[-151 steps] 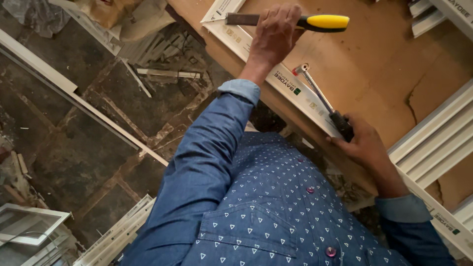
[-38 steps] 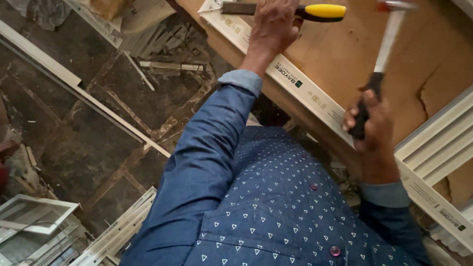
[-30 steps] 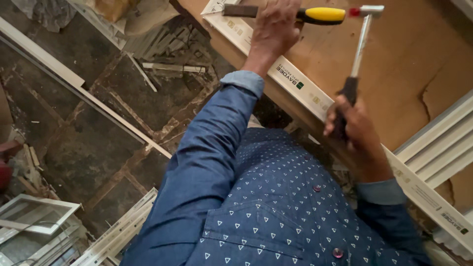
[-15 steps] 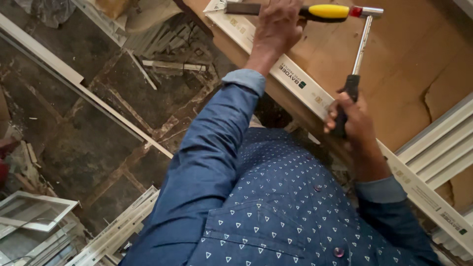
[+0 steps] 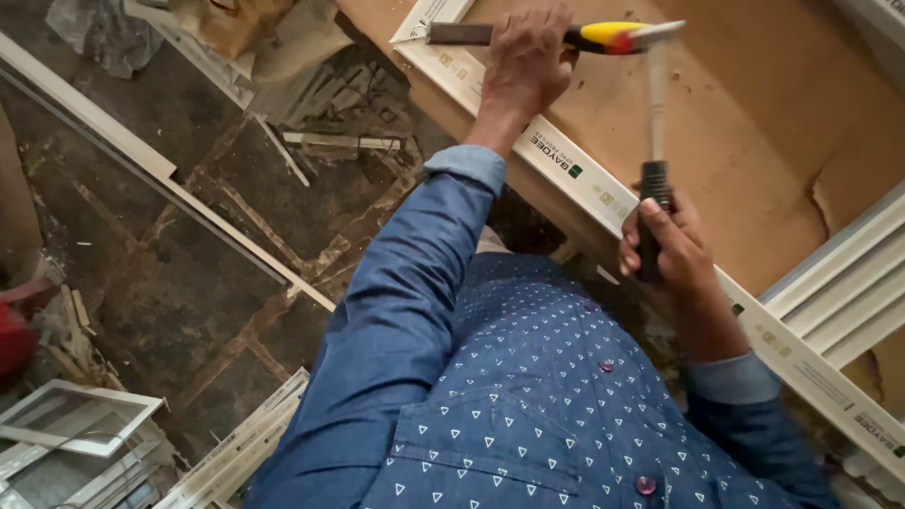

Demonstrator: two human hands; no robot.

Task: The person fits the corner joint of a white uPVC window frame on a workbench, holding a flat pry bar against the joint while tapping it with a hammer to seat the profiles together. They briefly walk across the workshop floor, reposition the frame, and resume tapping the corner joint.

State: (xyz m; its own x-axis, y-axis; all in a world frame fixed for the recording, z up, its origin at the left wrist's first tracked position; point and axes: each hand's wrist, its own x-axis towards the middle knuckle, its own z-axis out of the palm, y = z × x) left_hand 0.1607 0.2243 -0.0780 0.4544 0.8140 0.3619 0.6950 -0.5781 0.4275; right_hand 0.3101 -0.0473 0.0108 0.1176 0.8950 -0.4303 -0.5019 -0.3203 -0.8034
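While the left hand (image 5: 528,61) stays wrapped around the yellow-handled chisel (image 5: 556,36) on the white frame strip (image 5: 603,198) at the bench edge, the right hand (image 5: 665,250), fist closed on the hammer (image 5: 653,104), should strike squarely on the handle's end, I reckon.

The person's left arm, in a blue sleeve with a turned-back cuff, stretches up and away from the body, nearly straight at the elbow. The left hand (image 5: 528,57) is seen from the back, knuckles toward the camera, its fingers curled tightly in a closed grip. The right arm is bent and held closer to the torso, its cuff pushed back from the wrist. The right hand (image 5: 665,247) is closed in a fist, fingers wrapped round, thumb pressed along the top and pointing away from the body. The two hands are well apart, the left farther from the chest.
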